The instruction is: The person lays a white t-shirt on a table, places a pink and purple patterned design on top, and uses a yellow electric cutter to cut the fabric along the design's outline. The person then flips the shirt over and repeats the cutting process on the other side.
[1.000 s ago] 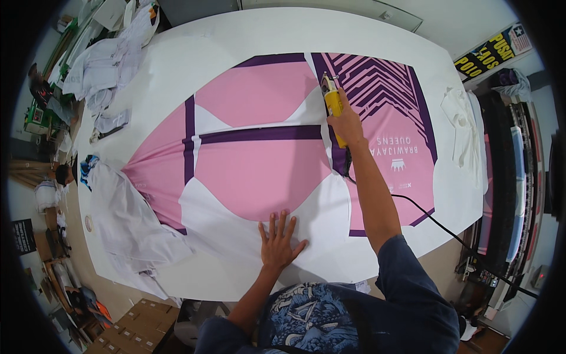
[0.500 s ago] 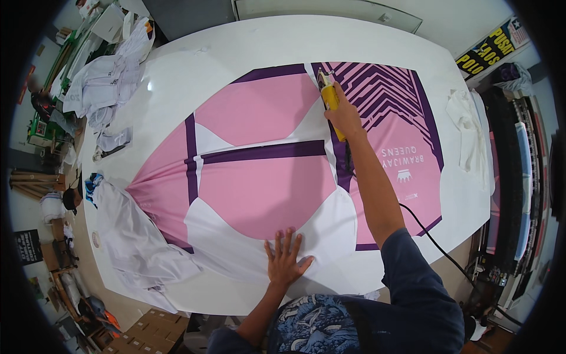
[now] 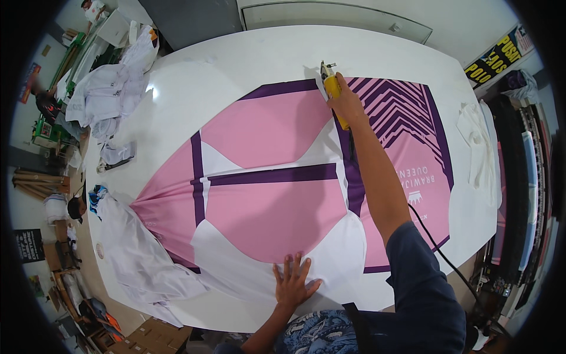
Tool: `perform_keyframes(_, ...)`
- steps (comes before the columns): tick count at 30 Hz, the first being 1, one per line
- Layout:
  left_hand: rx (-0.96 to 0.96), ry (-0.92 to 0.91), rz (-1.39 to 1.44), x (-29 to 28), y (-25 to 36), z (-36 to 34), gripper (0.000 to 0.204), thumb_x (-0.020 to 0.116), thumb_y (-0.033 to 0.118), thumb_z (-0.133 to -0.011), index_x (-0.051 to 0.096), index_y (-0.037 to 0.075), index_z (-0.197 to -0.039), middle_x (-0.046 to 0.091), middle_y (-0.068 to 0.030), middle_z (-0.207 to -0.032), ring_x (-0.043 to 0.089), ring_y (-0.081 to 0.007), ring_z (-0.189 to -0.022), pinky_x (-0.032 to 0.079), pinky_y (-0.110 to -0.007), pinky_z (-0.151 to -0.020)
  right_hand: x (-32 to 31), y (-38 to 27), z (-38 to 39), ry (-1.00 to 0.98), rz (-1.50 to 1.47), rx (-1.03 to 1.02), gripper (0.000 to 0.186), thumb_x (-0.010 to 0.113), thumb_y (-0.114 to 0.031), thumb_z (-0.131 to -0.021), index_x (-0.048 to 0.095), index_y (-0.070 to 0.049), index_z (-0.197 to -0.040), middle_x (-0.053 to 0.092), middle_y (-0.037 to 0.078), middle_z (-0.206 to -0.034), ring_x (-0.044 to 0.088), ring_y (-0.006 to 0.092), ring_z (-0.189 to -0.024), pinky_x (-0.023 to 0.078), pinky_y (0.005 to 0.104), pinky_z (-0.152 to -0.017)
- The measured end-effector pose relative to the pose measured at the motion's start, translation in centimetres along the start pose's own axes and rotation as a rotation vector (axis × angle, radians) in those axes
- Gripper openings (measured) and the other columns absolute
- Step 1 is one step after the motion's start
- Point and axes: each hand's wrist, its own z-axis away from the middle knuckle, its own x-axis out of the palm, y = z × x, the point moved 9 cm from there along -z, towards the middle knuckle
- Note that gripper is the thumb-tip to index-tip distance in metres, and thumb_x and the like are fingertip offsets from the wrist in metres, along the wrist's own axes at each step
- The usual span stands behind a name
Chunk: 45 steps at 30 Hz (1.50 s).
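A large sheet of printed cloth (image 3: 253, 218), pink with dark purple bands and white areas, lies on a white table. My right hand (image 3: 346, 105) grips a yellow handheld electric cutter (image 3: 332, 87) at the cloth's far side. The cutter's metal head sits just beyond the far edge, over the bare tabletop. Right of it lies a pink panel (image 3: 413, 150) with purple chevrons, partly covered by my forearm. My left hand (image 3: 293, 280) rests flat on the white part near the front, fingers spread.
White cloth (image 3: 132, 253) is bunched at the table's left, over the gathered pink end. More white fabric (image 3: 109, 88) is piled at the far left. A white piece (image 3: 476, 138) lies at the right edge. The cutter's black cord (image 3: 439, 251) trails off right. Cloth rolls (image 3: 519, 189) stand beyond.
My right hand has pushed the cutter away from me, from inside the cloth to past its far edge. My left hand stays flat on the white part. The whole view has shifted slightly.
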Motion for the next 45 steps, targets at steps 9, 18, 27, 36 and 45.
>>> perform_keyframes(9,-0.038,-0.001,-0.012,0.1,-0.1,0.0,0.085,0.073,0.066,-0.087,0.054,0.019,-0.156,0.034,-0.0132,-0.173,0.025,-0.0395,-0.162,0.013,-0.071,-0.128,0.4,3.3,1.4,0.188,-0.672,0.025,0.103,0.079,-0.011,-0.076,0.028,-0.010,-0.166,0.071,0.024,-0.119,0.075,0.0354,-0.094,0.062,0.0448,-0.079)
perform_keyframes(18,0.016,0.018,-0.072,-0.2,0.2,0.1,0.086,0.068,0.061,-0.093,0.047,0.014,-0.162,0.026,-0.0143,-0.177,0.017,-0.0432,-0.163,0.007,-0.071,-0.128,-9.4,23.6,28.2,0.213,-0.798,0.281,0.073,0.082,-0.014,-0.079,0.051,0.003,-0.143,0.071,0.018,-0.114,0.074,0.0270,-0.091,0.061,0.0398,-0.076)
perform_keyframes(27,-0.099,0.073,-0.070,-0.9,1.0,-1.0,0.077,0.074,0.045,-0.091,0.053,0.007,-0.155,0.036,-0.0164,-0.170,0.020,-0.0423,-0.162,0.011,-0.069,-0.127,-22.3,51.4,44.7,0.549,-0.757,0.673,0.076,0.082,-0.022,-0.077,0.055,0.001,-0.145,0.073,0.015,-0.114,0.074,0.0258,-0.094,0.060,0.0400,-0.080)
perform_keyframes(36,0.240,0.201,-0.050,5.9,21.9,-7.0,0.062,0.073,0.040,-0.097,0.059,0.011,-0.150,0.043,-0.0111,-0.167,0.034,-0.0362,-0.156,0.020,-0.067,-0.125,-31.2,64.5,44.1,0.583,-0.524,0.582,0.051,0.080,-0.021,-0.078,0.072,0.001,-0.123,0.076,0.013,-0.100,0.073,0.0247,-0.086,0.060,0.0397,-0.078)
perform_keyframes(45,0.187,0.259,0.025,6.1,26.0,-4.5,0.013,0.070,0.021,-0.096,0.077,0.011,-0.099,0.070,-0.0042,-0.136,0.063,-0.0259,-0.125,0.038,-0.056,-0.115,-35.4,65.9,39.3,0.530,-0.104,0.649,0.057,0.082,-0.027,-0.078,0.070,-0.003,-0.129,0.073,0.017,-0.115,0.070,0.0312,-0.107,0.057,0.0456,-0.092)
